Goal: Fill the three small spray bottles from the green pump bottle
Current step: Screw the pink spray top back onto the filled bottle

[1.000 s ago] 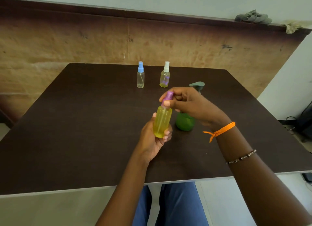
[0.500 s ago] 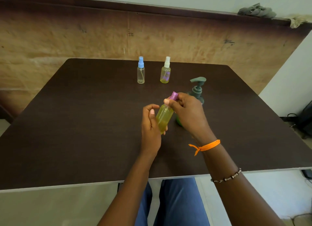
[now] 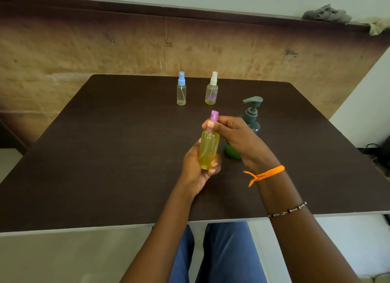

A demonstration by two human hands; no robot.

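1. The purple-capped spray bottle (image 3: 209,149) is held upright above the middle of the dark table (image 3: 105,156), just in front of the green pump bottle (image 3: 249,124). It is full of yellow liquid almost to the shoulder.
2. The left hand (image 3: 196,173) wraps its fingers around the lower body of the bottle; the right hand (image 3: 238,137) pinches the purple cap (image 3: 213,118) between thumb and fingertips — likely screwing it on or off, though which cannot be told.
3. Handling, as a judgement: the bottle looks like thin, light plastic, smooth and possibly slick if liquid has run down it. A hard squeeze could dent the wall and push liquid out at the neck, so the body wants a firm but gentle hold low down, and the cap a fingertip grip only.
4. At the far side stand the blue-capped spray bottle (image 3: 181,90), which looks nearly empty, and the white-capped spray bottle (image 3: 211,90), tinted yellow — both upright, near each other, well apart from the hands.
5. The pump bottle sits just behind the right hand, partly hidden by it; its spout could be knocked by the wrist. Rags (image 3: 327,14) lie on the ledge behind.
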